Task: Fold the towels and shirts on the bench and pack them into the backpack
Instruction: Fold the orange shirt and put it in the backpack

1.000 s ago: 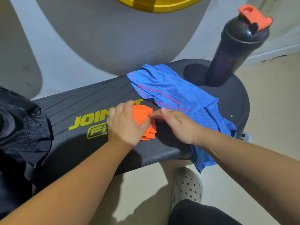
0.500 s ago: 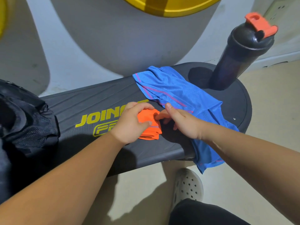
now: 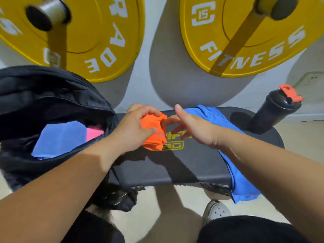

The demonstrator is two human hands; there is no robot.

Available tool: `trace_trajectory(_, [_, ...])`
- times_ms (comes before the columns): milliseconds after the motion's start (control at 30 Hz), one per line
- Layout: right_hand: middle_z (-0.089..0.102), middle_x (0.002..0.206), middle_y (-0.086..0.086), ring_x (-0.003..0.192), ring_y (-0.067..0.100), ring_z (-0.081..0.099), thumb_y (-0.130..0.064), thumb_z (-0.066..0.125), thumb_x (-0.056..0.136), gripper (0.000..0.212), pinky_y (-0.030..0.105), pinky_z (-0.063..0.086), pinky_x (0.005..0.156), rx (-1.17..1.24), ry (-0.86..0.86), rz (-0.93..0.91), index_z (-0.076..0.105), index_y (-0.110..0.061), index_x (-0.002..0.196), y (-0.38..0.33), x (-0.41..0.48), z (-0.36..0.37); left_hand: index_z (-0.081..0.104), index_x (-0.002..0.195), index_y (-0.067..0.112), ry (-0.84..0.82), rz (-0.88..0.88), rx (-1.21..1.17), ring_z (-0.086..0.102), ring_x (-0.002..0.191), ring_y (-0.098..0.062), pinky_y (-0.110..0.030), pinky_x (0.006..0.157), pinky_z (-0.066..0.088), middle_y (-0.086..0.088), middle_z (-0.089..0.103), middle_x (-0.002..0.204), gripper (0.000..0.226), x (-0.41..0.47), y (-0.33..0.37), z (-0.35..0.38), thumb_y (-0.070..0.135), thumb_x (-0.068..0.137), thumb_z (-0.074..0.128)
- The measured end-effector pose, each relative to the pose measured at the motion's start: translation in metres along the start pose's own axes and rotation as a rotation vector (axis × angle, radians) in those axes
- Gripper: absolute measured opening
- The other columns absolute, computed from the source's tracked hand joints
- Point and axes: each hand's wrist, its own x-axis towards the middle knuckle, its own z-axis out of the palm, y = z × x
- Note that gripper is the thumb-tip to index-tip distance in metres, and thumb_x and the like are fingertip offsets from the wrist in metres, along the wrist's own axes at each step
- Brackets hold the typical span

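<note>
Head view: the backpack [image 3: 43, 95] is set open at the left end of the desk [image 3: 184, 163], apparently to keep packing a short reach. A blue shirt [image 3: 215, 118] is draped unfolded over the right edge. The left grip [image 3: 133, 128] is clenched around a folded orange bundle [image 3: 153, 132] over the desk, beside the backpack's mouth. The right grip [image 3: 198, 128] is released, its fingers loose beside the bundle.

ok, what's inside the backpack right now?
The open backpack shows a folded blue cloth with a pink cloth beside it. Anything under or deeper is hidden by its black fabric. The orange cloth is outside, in the left hand.
</note>
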Motion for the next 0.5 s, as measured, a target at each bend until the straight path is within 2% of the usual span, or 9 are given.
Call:
trace_trajectory(100, [0.063,0.126,-0.01,0.103,0.01,0.065,-0.087,0.017,0.075,0.088,0.044,0.05,0.1,-0.095,0.064,-0.091,0.069,-0.03,0.119,-0.044,0.008,0.036,0.064,0.105,0.04,0.076,-0.053,0.042,0.048,0.108,-0.005,0.0,0.093,0.027,0.0,0.052,0.116,0.051,-0.028,-0.014,-0.047,0.005,0.071,0.08])
trace_trajectory(200, [0.062,0.124,-0.005,0.106,0.01,0.058,-0.074,0.022,0.09,0.071,0.043,0.044,0.106,-0.109,0.137,-0.193,0.07,-0.026,0.11,-0.086,0.015,0.069,0.066,0.106,0.039,0.115,-0.095,0.056,0.046,0.112,-0.004,0.001,0.092,0.026,0.002,0.05,0.119,0.049,-0.056,-0.033,-0.088,0.007,0.073,0.081])
trace_trajectory(267, [0.062,0.121,-0.007,0.102,0.006,0.057,-0.063,0.023,0.1,0.062,0.038,0.043,0.105,-0.103,0.146,-0.233,0.07,-0.025,0.109,-0.113,0.021,0.085,0.067,0.108,0.04,0.125,-0.097,0.081,0.045,0.113,-0.002,0.0,0.095,0.026,0.004,0.05,0.119,0.05,-0.07,-0.049,-0.115,0.008,0.073,0.081])
trace_trajectory(400, [0.064,0.115,-0.011,0.095,-0.002,0.056,-0.066,0.021,0.098,0.063,0.031,0.043,0.095,-0.071,0.154,-0.269,0.071,-0.028,0.107,-0.16,0.046,0.11,0.067,0.106,0.041,0.176,-0.193,0.068,0.048,0.112,-0.007,-0.021,0.098,0.034,0.006,0.048,0.121,0.047,-0.094,-0.085,-0.16,0.009,0.074,0.081])
trace_trajectory(500, [0.064,0.122,-0.009,0.098,-0.002,0.056,-0.065,0.019,0.101,0.066,0.032,0.042,0.097,-0.055,0.122,-0.251,0.071,-0.026,0.118,-0.19,0.072,0.126,0.067,0.105,0.041,0.282,-0.293,0.004,0.05,0.108,-0.009,-0.027,0.095,0.036,0.005,0.049,0.122,0.043,-0.107,-0.115,-0.182,0.01,0.077,0.079])
